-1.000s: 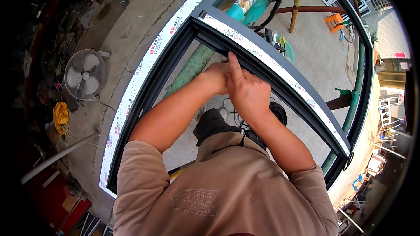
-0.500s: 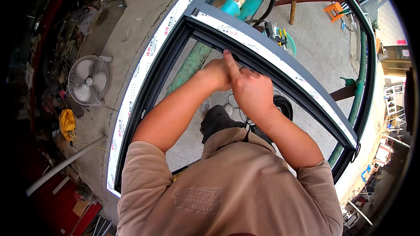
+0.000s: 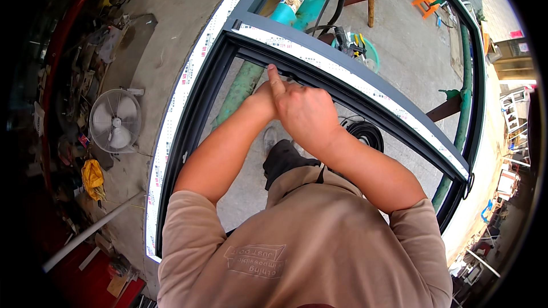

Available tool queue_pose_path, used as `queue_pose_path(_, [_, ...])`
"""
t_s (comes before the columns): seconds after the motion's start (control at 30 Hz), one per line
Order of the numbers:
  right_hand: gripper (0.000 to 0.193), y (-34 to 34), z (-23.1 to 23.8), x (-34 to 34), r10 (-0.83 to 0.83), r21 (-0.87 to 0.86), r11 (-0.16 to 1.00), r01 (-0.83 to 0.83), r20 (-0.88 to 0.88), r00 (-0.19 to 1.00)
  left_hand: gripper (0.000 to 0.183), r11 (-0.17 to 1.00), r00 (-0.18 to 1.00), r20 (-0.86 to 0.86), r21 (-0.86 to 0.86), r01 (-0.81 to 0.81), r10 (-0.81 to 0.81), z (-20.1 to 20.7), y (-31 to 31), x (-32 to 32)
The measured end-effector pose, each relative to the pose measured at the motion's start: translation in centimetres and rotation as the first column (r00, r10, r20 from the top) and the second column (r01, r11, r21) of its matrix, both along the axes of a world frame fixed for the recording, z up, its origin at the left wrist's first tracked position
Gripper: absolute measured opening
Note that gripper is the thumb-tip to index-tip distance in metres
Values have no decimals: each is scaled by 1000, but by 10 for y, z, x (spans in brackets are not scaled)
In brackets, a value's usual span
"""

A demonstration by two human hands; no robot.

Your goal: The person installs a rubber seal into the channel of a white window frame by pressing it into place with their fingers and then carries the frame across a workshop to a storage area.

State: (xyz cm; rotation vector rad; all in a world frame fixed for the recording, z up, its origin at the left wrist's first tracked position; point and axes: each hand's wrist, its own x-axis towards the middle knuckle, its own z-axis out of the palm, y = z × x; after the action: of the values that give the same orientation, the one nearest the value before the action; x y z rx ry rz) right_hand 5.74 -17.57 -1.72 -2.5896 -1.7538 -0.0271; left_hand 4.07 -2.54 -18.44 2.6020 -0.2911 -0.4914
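Note:
A dark grey window frame (image 3: 334,43) with printed white protective film surrounds my forearms. My right hand (image 3: 308,111) is at the inner black edge of the crossbar (image 3: 365,98), near its left corner. Its index finger is stretched out against that edge, while the other fingers are curled; whatever they hold is hidden. Tucked beneath and beside it, my left hand (image 3: 261,100) bends inward at the wrist. The right hand covers its fingers, so its grip does not show.
A green pipe support (image 3: 242,88) runs below the frame. A coil of black strip (image 3: 367,136) lies on the floor. Beyond the crossbar stands a teal basin (image 3: 371,57) with tools. A floor fan (image 3: 116,121) is at left, an orange stool (image 3: 425,4) at far right.
Both hands have shifted left along the crossbar, toward the frame's corner. The right index finger is still stretched out. The whole view has shifted slightly.

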Motion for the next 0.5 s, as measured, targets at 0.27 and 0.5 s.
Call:
queue_pose_path(0.27, [67, -3, -5, -4, -12, 65, 998, 13, -9, 1000, 31, 999, 999, -22, 27, 29, -28, 7, 3, -2])
queue_pose_path(0.5, [73, -23, -16, -2, -74, 101, 991, 83, -94, 993, 27, 998, 995, -87, 52, -40, 45, 52, -11, -1])
